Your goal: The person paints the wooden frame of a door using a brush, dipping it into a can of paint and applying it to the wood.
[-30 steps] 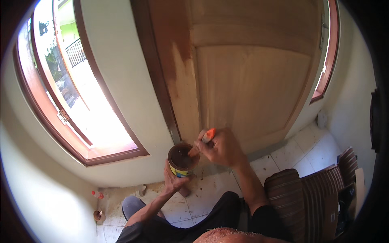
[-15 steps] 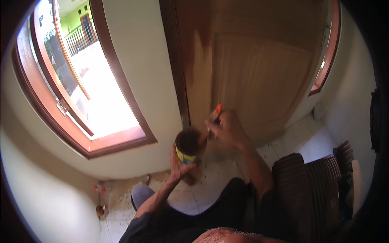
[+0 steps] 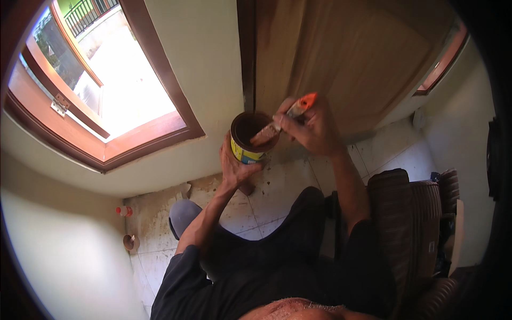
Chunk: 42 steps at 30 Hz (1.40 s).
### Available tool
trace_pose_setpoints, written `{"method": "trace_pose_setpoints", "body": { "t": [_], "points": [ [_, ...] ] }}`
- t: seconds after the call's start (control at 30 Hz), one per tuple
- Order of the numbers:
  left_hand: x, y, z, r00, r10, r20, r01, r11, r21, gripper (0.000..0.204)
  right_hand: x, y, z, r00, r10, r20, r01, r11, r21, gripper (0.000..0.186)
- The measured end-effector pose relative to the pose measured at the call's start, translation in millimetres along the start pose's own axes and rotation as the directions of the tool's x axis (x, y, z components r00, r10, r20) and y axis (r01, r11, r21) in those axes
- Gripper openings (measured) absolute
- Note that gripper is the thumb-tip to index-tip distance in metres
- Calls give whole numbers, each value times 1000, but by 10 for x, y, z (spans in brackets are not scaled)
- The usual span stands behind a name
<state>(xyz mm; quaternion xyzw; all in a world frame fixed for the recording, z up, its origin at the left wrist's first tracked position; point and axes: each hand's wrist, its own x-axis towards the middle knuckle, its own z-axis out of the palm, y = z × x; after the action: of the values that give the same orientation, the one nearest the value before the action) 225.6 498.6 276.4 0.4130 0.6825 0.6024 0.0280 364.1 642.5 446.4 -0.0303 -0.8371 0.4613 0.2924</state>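
My left hand (image 3: 234,168) grips a paint can (image 3: 246,153) with a yellow and blue label, its fingers wrapped round the side and lower part. The can is uncovered, and dark brown coats its inner wall. In my right hand (image 3: 319,128) is a paintbrush (image 3: 294,111) with an orange-ended handle, pinched between thumb and fingers. It slants down to the left, its bristles within the can's mouth by the right side of the rim. Just beyond both hands stands a wooden door (image 3: 352,58), partly brown and partly pale.
An open window with a brown frame (image 3: 154,64) is at the left. On the stained tile floor (image 3: 280,194) lie a small red-and-clear bottle (image 3: 124,211) and a round brown container (image 3: 130,243). Striped brown cushioned seating (image 3: 394,224) stands close on my right.
The view has tilted downward, so the door and window sit higher in the picture. My right hand has turned the brush to a flatter slant, its bristles over the can's inside.
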Motion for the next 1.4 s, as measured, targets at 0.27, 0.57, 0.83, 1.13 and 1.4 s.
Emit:
{"method": "trace_pose_setpoints", "body": {
  "t": [0.27, 0.57, 0.83, 1.13, 1.4],
  "points": [
    [-5, 94, -49, 1000, 13, -21, -11, 996, 91, 89, 124, 95, -95, 970, 82, -228, -99, 993, -64, 17],
    [-32, 199, -125, 992, -123, -9, 123, 992, 4, 91, 26, 15, 40, 951, -276, 140, 293, 948, -126, 12],
    [-92, 165, -150, 996, -82, -29, 83, 996, 38, 90, 76, 82, 60, 984, 162, -68, -159, 986, 48, 15],
    [-90, 219, -241, 992, -121, -46, 119, 992, -45, 91, 28, 262, -109, 890, 24, -455, 91, 969, 229, 16],
    [-97, 169, -813, 985, -107, -137, 107, 994, -7, 66, -316, 1501, 471, 862, -61, -504, 163, 973, 162, 9]
  ]
}}
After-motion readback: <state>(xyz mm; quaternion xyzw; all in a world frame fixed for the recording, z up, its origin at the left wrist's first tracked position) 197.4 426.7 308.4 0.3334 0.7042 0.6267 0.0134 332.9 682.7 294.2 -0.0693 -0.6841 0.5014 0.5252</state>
